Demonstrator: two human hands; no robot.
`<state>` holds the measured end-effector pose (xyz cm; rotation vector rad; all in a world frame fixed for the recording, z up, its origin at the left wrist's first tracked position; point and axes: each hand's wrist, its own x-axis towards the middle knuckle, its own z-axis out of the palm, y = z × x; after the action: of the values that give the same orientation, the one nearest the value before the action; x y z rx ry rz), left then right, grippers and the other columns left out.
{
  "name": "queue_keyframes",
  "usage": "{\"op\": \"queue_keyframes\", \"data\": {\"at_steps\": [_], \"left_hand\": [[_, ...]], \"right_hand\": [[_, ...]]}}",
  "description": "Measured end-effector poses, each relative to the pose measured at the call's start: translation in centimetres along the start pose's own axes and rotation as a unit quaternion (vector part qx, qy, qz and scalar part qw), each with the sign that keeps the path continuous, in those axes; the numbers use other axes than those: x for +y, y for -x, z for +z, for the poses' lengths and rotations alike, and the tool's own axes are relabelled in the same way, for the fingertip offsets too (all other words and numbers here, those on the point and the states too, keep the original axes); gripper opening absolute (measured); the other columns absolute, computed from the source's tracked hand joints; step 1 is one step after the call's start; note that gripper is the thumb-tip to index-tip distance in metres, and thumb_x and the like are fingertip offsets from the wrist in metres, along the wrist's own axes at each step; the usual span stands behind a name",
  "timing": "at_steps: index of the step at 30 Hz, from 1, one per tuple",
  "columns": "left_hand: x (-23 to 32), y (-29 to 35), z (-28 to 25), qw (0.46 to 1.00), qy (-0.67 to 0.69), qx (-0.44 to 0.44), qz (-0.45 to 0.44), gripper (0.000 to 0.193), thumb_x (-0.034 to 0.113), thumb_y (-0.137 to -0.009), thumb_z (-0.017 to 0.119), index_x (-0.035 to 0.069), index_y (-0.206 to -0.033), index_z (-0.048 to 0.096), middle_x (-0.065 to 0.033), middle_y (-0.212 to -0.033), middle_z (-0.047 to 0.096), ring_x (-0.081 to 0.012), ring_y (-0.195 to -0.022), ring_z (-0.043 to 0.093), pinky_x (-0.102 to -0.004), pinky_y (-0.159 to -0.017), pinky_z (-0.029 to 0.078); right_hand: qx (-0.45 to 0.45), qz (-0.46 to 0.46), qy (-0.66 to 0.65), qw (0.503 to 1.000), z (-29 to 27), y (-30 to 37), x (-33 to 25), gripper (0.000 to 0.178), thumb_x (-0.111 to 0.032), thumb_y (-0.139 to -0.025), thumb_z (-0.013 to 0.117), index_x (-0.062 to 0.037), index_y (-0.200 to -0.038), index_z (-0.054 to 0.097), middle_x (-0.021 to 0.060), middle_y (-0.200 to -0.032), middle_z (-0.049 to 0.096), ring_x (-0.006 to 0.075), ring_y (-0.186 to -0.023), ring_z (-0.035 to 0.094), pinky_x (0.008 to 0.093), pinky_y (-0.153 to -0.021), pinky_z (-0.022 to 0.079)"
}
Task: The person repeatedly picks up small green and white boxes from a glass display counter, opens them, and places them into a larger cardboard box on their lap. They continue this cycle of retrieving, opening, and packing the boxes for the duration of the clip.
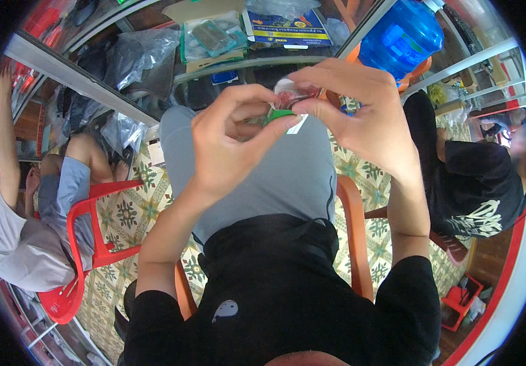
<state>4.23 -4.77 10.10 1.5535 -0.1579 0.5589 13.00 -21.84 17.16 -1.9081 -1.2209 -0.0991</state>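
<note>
Both my hands are raised above my lap, fingertips close together around a small thing with a red, see-through-looking rounded part (288, 94) and a green edge (280, 113). My left hand (229, 134) pinches it by the green edge between thumb and fingers. From the other side, my right hand (357, 110) grips the red part with thumb and forefinger. A white strip (297, 125) shows just below the fingertips. Whether these parts are one piece or separate I cannot tell; the fingers cover much of them.
Ahead stands a glass display case (244, 64) holding a box of plastic-wrapped goods (213, 38) and a blue-and-yellow box (287, 27). A large blue water bottle (402, 39) is at the far right. People sit on either side, the left one by a red plastic chair (83, 244).
</note>
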Motion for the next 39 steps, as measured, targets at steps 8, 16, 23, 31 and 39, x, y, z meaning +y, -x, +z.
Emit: {"op": "queue_keyframes", "data": {"at_steps": [8,16,23,31,39], "left_hand": [[0.3,0.2,-0.2,0.999,0.037,-0.017,-0.010,0.042,-0.012,-0.081,0.074,-0.005,-0.115,0.052,-0.0183,-0.110,0.067,-0.0230,-0.102,0.069,-0.0324,-0.080,0.063],[-0.1,0.5,0.0,0.998,0.063,-0.008,-0.006,0.042,-0.013,-0.081,0.073,-0.005,-0.116,0.051,-0.0177,-0.111,0.065,-0.0232,-0.104,0.068,-0.0319,-0.080,0.063],[0.4,0.7,0.3,0.997,0.075,0.009,-0.025,0.043,-0.013,-0.082,0.073,-0.004,-0.117,0.049,-0.0172,-0.112,0.065,-0.0216,-0.101,0.068,-0.0281,-0.073,0.062],[0.3,0.6,0.5,0.994,0.109,0.029,-0.006,0.042,-0.013,-0.078,0.076,-0.005,-0.113,0.053,-0.0137,-0.108,0.064,-0.0203,-0.102,0.068,-0.0314,-0.080,0.064],[0.1,0.8,0.2,0.999,0.030,0.014,0.021,0.046,-0.014,-0.080,0.073,-0.003,-0.117,0.049,-0.0171,-0.112,0.064,-0.0232,-0.101,0.068,-0.0300,-0.076,0.063]], "right_hand": [[0.031,0.006,-0.013,0.999,0.4,0.7,0.4,0.019,0.002,-0.081,0.075,-0.0018,-0.100,0.076,0.0062,-0.094,0.066,0.0109,-0.076,0.062,0.0221,-0.064,0.047],[0.082,0.005,-0.025,0.996,1.5,1.2,0.2,0.016,0.004,-0.079,0.075,-0.0009,-0.094,0.077,0.0072,-0.090,0.065,0.0126,-0.077,0.063,0.0239,-0.066,0.048],[0.153,-0.019,-0.017,0.988,2.4,0.9,0.0,0.016,0.006,-0.076,0.071,-0.0016,-0.089,0.077,0.0092,-0.083,0.067,0.0189,-0.073,0.065,0.0280,-0.066,0.051],[0.210,0.011,-0.069,0.975,3.1,1.0,0.0,0.010,0.007,-0.080,0.070,0.0022,-0.088,0.074,0.0096,-0.086,0.069,0.0170,-0.076,0.065,0.0265,-0.070,0.051],[0.246,0.028,-0.151,0.957,3.1,1.1,0.5,0.009,0.009,-0.086,0.067,0.0058,-0.091,0.073,0.0101,-0.091,0.069,0.0141,-0.076,0.064,0.0249,-0.067,0.051]]}}
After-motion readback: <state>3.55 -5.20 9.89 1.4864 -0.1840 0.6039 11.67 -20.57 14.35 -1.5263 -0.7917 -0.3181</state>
